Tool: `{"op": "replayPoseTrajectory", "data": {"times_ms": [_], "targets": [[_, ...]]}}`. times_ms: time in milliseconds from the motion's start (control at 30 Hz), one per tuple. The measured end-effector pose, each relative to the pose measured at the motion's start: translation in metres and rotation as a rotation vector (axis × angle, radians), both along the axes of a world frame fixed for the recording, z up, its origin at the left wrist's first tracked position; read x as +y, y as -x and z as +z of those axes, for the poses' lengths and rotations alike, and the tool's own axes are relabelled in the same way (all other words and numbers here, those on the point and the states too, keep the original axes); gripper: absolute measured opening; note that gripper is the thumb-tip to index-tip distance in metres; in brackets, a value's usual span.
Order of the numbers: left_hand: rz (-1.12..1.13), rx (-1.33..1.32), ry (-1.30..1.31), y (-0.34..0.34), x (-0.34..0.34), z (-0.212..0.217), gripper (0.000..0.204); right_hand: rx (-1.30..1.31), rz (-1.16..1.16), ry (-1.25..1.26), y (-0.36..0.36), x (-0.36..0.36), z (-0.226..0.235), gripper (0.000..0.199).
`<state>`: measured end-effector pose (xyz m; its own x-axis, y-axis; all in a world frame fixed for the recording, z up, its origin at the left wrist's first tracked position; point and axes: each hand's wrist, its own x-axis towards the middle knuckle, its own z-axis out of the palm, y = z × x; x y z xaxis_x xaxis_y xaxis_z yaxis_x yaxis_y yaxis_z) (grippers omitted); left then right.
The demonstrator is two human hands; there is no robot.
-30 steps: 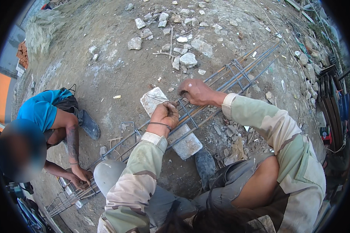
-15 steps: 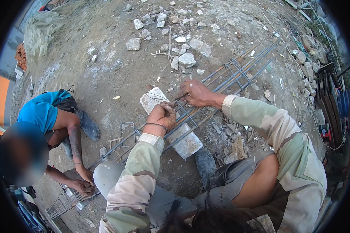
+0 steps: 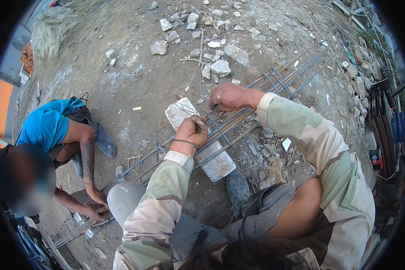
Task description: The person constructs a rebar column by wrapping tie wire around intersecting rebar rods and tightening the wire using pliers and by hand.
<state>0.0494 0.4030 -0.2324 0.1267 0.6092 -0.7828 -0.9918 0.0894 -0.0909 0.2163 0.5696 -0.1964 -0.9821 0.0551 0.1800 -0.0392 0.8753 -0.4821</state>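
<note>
My left hand (image 3: 192,131) is curled into a fist over the rebar cage (image 3: 238,118), its fingers closed around a thin strand of tying wire (image 3: 184,109) where a stirrup (image 3: 218,129) crosses the long bars. My right hand (image 3: 229,96) sits just beyond it on the same joint, fingers bent down and pinching at the wire and bar; I cannot tell exactly which of the two they grip. The cage runs slantwise across the dirt ground (image 3: 135,67), from the lower left up toward the upper right, and beneath my hands it rests on a pale concrete block (image 3: 217,165) that lies under the bars. My grey shoe (image 3: 237,189) stands just beside the near end of that block. Loose stones and rubble (image 3: 218,67) lie scattered farther up the slope. To my left another person in a blue shirt (image 3: 47,123) crouches by the lower end of the cage, both hands (image 3: 96,204) down on its bars
</note>
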Motion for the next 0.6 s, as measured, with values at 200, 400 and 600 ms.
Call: {"op": "replayPoseTrajectory", "data": {"times_ms": [200,400,600], "targets": [[-0.047,-0.019,-0.002,0.003,-0.003,0.003,0.028,-0.321,0.152,-0.154,0.030,0.003,0.016,0.026],[-0.064,0.031,-0.042,0.000,-0.010,0.002,0.018,-0.278,0.120,-0.095,0.028,0.000,-0.011,0.022],[-0.130,0.031,-0.023,-0.008,-0.009,0.001,0.015,-0.541,-0.082,0.552,0.025,0.007,-0.008,0.036]]}}
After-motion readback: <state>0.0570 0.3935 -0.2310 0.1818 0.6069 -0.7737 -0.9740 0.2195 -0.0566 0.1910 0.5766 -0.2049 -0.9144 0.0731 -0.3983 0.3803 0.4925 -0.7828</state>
